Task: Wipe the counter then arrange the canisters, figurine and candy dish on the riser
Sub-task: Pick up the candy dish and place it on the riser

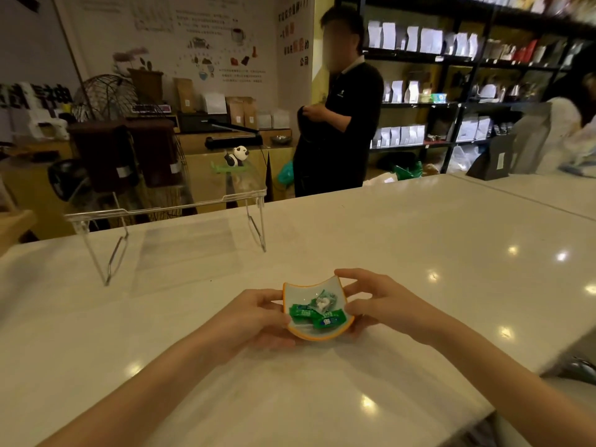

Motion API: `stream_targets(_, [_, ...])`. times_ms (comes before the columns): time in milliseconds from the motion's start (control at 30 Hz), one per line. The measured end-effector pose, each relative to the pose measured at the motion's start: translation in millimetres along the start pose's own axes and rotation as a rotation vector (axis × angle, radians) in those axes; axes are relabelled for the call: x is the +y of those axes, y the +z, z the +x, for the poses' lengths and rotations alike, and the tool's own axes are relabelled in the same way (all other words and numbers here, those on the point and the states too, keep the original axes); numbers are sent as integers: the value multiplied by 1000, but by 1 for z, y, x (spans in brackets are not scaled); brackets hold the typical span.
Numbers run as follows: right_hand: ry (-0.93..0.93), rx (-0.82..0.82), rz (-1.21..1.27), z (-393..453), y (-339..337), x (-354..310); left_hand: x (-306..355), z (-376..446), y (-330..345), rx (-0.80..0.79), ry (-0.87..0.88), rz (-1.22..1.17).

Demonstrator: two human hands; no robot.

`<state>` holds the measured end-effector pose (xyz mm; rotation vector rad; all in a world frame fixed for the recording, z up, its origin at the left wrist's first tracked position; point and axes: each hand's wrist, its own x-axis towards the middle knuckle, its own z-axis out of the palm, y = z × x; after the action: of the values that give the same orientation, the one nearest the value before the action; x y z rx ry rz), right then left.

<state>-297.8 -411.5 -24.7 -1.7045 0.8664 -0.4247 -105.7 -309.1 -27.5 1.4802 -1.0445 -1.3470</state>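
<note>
Candy dish in both hands, riser waiting upper left.
Canisters and panda figurine already sit on the riser; lower centre, left hand and right hand clasp the candy dish by opposite rims, keeping it level.

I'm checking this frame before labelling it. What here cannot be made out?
Head view only:
- Underside of the orange-rimmed candy dish: hidden by left hand and right hand.
- Print on the green candy wrappers: too small.
- Labels on the two dark brown canisters: blurred.
- Wiping cloth: none in frame.
</note>
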Motion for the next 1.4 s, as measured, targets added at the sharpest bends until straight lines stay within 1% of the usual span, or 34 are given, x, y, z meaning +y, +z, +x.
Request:
stream_targets(133, [-53,0,13,11,-6,-22,19,1,-11,45,60,22])
stream_targets(267, [-130,-9,49,27,-9,-50,47,0,-26,114,160,27])
stream_targets(400, [-221,21,147,50,-8,-80,78,-3,-46,191,268,9])
stream_targets(567, [-318,46,173,91,-3,-115,110,0,-72,244,328,-11])
stream_targets(700, [-341,26,158,124,0,-140,128,13,-95,314,325,35])
stream_targets(800, [-334,2,122,151,2,-153,138,28,-114,346,306,4])
stream_targets(933, [-280,23,95,191,5,-163,143,55,-138,377,237,-52])
stream_targets(1067, [-241,67,46,218,10,-159,139,73,-150,370,185,-67])
stream_targets(1167, [-214,65,10,251,14,-155,136,99,-165,410,148,-61])
stream_targets(1267, [-217,107,-28,256,17,-154,136,104,-168,429,138,-47])
stream_targets(1400, [-230,121,-76,265,18,-153,136,111,-175,440,111,-64])
